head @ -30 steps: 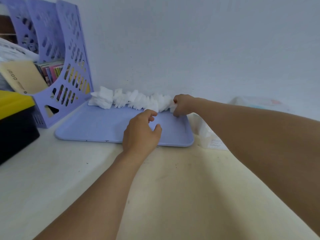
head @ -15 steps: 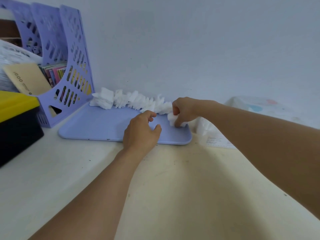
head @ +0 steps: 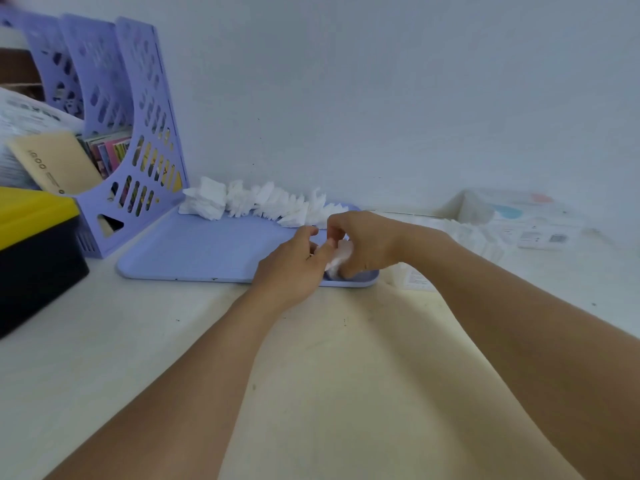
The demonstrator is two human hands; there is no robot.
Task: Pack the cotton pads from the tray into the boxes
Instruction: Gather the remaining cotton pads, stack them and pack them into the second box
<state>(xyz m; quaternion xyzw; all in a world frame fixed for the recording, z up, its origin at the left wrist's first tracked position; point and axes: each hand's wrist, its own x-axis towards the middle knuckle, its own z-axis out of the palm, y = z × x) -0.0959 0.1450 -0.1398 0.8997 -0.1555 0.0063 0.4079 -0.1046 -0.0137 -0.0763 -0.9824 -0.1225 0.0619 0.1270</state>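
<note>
- The tabletop [head: 332,393] is pale cream and bare in the near part, with a few small dark specks; both bare forearms reach across it from the near edge.
- The left hand [head: 294,268] sits over the near right edge of the lilac tray [head: 194,247], its fingers curled toward the right hand; whether they grip anything cannot be told.
- The right hand [head: 363,240] meets it, fingers pinching a small white bunch of cotton pads [head: 341,255] just above the tray's near right corner.
- A row of loose cotton pads [head: 263,202] lies along the tray's far edge, against the wall.
- At the left a black box with a yellow lid [head: 31,244] stands on the tabletop, and beyond it a lilac file rack [head: 138,140] holds books and papers.
- At the far right lie a printed leaflet [head: 420,278] and a blurred clear packet [head: 512,216].
- A plain pale blue-grey wall [head: 381,98] closes the scene.
</note>
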